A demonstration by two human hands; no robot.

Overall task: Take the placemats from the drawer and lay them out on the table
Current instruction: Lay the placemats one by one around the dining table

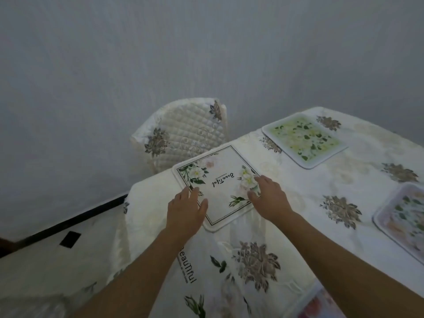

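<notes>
A white placemat with green leaves and the word "Beautiful" lies near the table's left edge. My left hand rests flat on its near-left corner, fingers spread. My right hand lies flat on its right side, fingers apart. A green floral placemat lies at the far side of the table. A pinkish floral placemat shows at the right edge, partly cut off. Under my forearms lies another "Beautiful" placemat, and a pink one peeks out at the bottom.
A cream tablecloth with brown flower prints covers the table. A chair with a quilted cover stands at the table's far left end against the grey wall. Pale floor with a dark skirting strip lies to the left.
</notes>
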